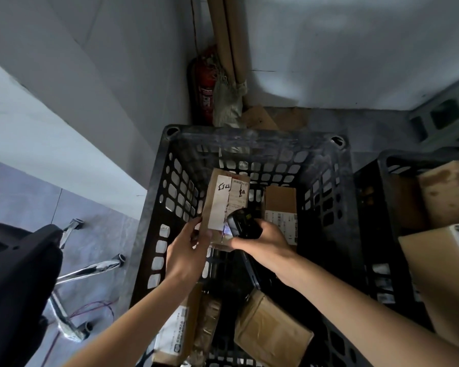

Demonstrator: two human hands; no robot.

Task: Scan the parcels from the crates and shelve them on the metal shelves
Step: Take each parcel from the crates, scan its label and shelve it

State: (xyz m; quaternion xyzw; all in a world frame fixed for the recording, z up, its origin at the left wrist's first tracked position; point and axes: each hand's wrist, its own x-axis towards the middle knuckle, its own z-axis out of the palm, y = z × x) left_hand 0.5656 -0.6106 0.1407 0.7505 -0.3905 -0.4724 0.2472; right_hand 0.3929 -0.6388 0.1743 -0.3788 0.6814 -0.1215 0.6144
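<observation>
Above a black plastic crate (154, 207), my left hand (187, 250) grips the near end of a brown cardboard parcel (224, 205) with a white label and handwritten marks. My right hand (263, 239) grips a black handheld scanner (243, 223), whose head sits right against the parcel's label, where a small bluish light shows. Inside the crate lie more brown parcels: one at the far right (280, 207), one at the near left (178, 329) and one at the near right (270, 332).
A second black crate (382, 197) with cardboard boxes (445, 197) stands at the right. A black office chair (19, 274) with chrome legs is at the left. A red fire extinguisher (203, 86) and cardboard tubes lean in the wall corner behind the crate.
</observation>
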